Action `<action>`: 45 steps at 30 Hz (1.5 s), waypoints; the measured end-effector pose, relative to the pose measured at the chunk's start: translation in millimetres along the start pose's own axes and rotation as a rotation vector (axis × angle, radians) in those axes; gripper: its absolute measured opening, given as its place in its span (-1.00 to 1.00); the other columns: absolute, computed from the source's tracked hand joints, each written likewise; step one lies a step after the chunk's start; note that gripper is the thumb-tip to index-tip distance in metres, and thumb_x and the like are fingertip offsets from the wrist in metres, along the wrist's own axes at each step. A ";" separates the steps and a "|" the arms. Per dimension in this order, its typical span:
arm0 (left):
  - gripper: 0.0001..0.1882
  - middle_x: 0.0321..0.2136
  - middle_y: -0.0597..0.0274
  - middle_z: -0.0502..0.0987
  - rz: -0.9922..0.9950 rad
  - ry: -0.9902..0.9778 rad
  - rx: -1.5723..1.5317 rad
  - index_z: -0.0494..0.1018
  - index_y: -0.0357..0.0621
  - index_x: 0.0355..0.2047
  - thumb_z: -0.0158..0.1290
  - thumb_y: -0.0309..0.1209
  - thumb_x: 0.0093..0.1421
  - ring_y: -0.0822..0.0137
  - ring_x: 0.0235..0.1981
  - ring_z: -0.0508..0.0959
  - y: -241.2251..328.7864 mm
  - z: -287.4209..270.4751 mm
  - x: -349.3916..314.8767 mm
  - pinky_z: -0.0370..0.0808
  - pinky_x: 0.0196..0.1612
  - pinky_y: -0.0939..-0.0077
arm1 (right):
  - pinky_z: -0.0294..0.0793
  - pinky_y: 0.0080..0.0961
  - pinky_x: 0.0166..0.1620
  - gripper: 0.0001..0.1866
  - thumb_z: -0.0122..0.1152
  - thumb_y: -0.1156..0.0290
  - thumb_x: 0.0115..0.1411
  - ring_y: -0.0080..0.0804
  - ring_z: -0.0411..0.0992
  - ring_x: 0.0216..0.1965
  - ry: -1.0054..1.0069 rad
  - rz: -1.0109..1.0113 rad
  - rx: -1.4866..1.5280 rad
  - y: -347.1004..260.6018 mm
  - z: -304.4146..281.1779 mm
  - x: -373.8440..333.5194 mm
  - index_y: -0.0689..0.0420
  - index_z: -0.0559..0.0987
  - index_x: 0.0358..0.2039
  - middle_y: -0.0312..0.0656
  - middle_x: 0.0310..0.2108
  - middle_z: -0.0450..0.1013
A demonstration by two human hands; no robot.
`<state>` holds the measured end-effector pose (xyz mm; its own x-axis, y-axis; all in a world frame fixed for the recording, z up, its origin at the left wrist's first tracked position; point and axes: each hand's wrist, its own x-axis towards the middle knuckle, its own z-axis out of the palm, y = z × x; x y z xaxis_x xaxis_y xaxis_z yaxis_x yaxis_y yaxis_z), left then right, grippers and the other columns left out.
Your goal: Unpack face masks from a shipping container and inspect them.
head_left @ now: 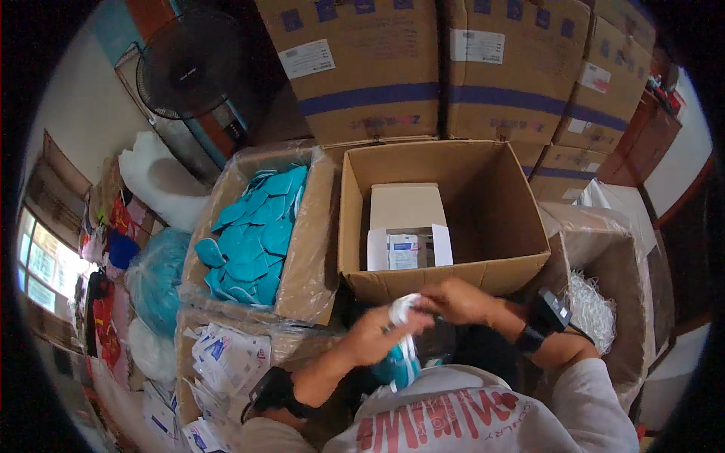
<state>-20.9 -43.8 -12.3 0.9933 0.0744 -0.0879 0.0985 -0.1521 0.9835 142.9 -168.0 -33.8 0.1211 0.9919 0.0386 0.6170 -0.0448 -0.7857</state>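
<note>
Two hands meeting over one white strap, four open cartons around

Through the head camera I look down on two bare hands in front of one open brown carton (521, 264). The left hand (384, 332) is curled around a white strap (406, 306), which rises between thumb and fingers. The right hand (455, 300) bends in from the other side, its fingertips at the strap's upper end; they are blurred, so I cannot tell whether they pinch it or only touch it.

One teal piece (387, 371) is just below the left hand, close to the shirt front, with white strips across it. I cannot make out whether these join the strap above.

Around the hands I count four open cartons. The middle one, just ahead, contains one smaller box (405, 204), its flaps raised, with at least one white packet (402, 251) showing. Ahead and left, a second carton (313, 257) holds a heap of teal pads (260, 234), too overlapped for me to count. Nearer on the left, a third has many white packets (226, 351). On the right, a fourth (630, 287) holds one tangle of white cords (593, 313).

Behind stand at least four closed cartons (370, 68), and one black fan (189, 64) at upper left.
</note>
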 end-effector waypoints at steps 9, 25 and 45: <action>-0.62 -0.54 0.03 0.48 -0.132 -0.351 0.275 0.44 -0.19 -0.33 -0.18 -0.12 0.20 0.23 -0.51 0.48 -27.1 -0.9 -19.7 0.38 -0.40 0.39 | 0.36 -0.17 -0.34 -0.57 -0.19 0.03 0.19 0.08 0.38 -0.38 -0.671 -0.130 0.023 -40.8 9.9 -20.2 0.16 0.46 -0.33 0.07 -0.44 0.42; -0.73 -0.55 0.01 0.40 0.230 -0.600 0.163 0.36 -0.21 -0.47 -0.18 -0.26 0.19 0.04 -0.44 0.43 -8.9 49.0 -17.3 0.33 -0.36 0.28 | 0.23 -0.48 -0.24 -0.51 -0.38 0.05 0.27 -0.51 0.17 -0.37 -1.024 0.246 0.507 -38.0 -64.1 -102.6 0.28 0.33 -0.30 -0.21 -0.47 0.30; -0.70 -0.72 0.43 0.24 0.171 0.240 -0.832 0.27 -0.04 -0.56 -0.15 -0.13 0.18 0.57 -0.71 0.26 70.7 -51.0 54.8 0.16 -0.67 0.72 | 0.25 -0.68 -0.39 -0.53 -0.24 -0.01 0.22 -0.64 0.23 -0.46 0.066 0.308 1.075 22.7 -22.2 26.2 0.11 0.50 -0.32 -0.39 -0.49 0.32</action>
<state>37.4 -0.2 60.5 0.9418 0.3359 0.0146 -0.2189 0.5797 0.7849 177.4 -145.7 -37.0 0.2134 0.9466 -0.2419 -0.4350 -0.1296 -0.8910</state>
